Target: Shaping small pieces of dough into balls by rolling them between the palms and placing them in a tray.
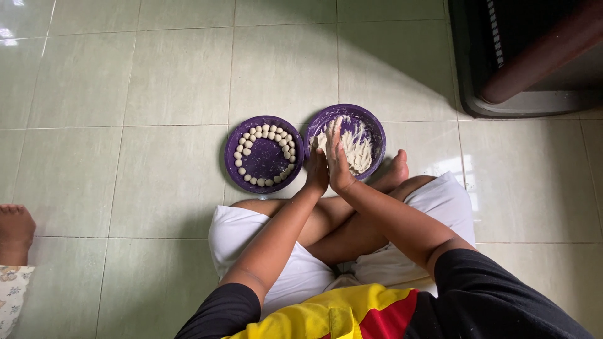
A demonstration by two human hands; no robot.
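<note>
Home: tiled floor (125, 81), furniture (534, 63)

I see a round purple bowl (370, 125) on the floor, smeared inside with pale dough (359, 150) heaped toward its near side. Touching its left rim sits a matching purple plate (265, 158), small dough balls (250, 135) ringing its edge.

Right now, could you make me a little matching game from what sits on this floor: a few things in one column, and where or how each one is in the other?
Things:
1. Left purple plate
2. Right purple plate
3. Hands
4. Another person's foot

Places or states:
A. Pressed palm to palm at the near rim of a plate
B. At the far left edge of the view
C. Smeared with pale dough
D. Ringed with small dough balls

Pairs: 1-D, 2-C, 3-A, 4-B
</note>
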